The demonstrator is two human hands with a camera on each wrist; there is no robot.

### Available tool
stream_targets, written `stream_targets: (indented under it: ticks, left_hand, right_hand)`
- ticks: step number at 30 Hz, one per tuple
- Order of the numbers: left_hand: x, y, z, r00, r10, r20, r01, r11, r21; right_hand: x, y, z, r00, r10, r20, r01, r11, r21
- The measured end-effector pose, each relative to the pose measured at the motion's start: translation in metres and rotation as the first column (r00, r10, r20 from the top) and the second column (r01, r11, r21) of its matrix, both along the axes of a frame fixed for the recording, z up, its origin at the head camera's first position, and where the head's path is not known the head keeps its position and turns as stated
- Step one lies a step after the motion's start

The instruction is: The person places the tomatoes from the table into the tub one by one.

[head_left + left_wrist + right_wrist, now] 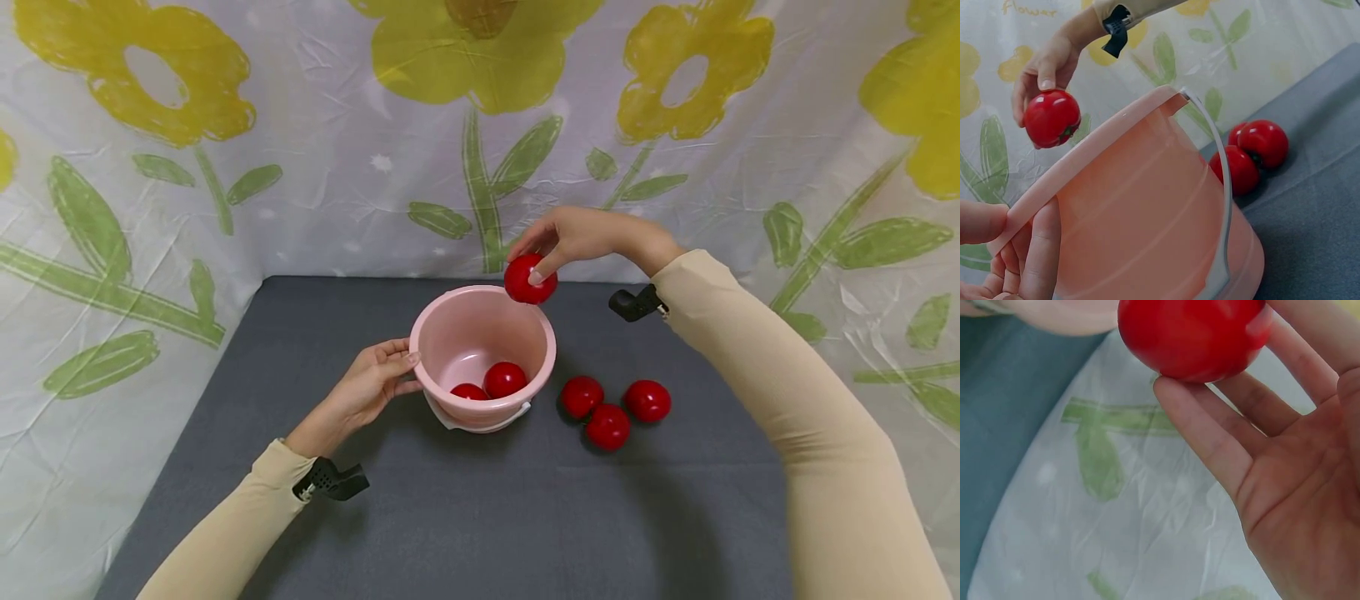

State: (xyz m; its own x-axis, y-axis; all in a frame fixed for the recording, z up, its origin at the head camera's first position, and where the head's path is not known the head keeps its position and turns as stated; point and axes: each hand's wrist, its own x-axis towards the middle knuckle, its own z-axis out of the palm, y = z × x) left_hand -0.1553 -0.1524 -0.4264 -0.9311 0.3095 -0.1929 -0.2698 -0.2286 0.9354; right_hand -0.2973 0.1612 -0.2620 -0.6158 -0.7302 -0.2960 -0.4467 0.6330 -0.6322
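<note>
A pink bucket [480, 302] stands on the dark cloth, its white handle [452, 423] hanging down the near side. My left hand [367, 383] pinches the rim at the left, thumb on one side and fingers on the other, as the left wrist view shows. Above the far right rim, my right hand [572, 236] holds a red tomato [525, 283] between thumb and fingers. In the left wrist view that tomato [1054, 119] has a green stem end turned downward. Two more tomatoes [506, 379] lie at the bottom of the bucket.
Three red tomatoes [608, 427] sit close together on the dark cloth [480, 517], right of the bucket. Behind the table's far edge hangs a white curtain [330, 167] printed with yellow flowers and green stems.
</note>
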Motion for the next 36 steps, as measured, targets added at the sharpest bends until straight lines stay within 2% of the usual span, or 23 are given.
stream_targets:
  ticks: [6, 17, 26, 36]
  left_hand:
    - [0.000, 0.001, 0.000, 1.000, -0.009, -0.017, 0.009, 1.000, 0.002]
    - [0.002, 0.003, 0.002, 1.000, -0.019, 0.001, 0.019, 1.000, -0.001]
    - [0.003, 0.002, 0.002, 1.000, -0.015, 0.005, 0.015, 1.000, -0.011]
    - [0.003, 0.001, 0.002, 1.000, -0.010, 0.000, 0.010, 1.000, -0.017]
  right_hand:
    - [0.001, -0.025, 0.005, 0.998, 0.055, 0.031, -0.056, 0.998, 0.028]
    - [0.002, -0.065, -0.008, 0.982, 0.167, 0.091, -0.170, 0.985, 0.025]
    - [0.003, -0.085, -0.024, 0.965, 0.234, 0.122, -0.235, 0.972, 0.001]
    - [0.006, -0.096, -0.043, 0.952, 0.269, 0.144, -0.274, 0.962, 0.011]
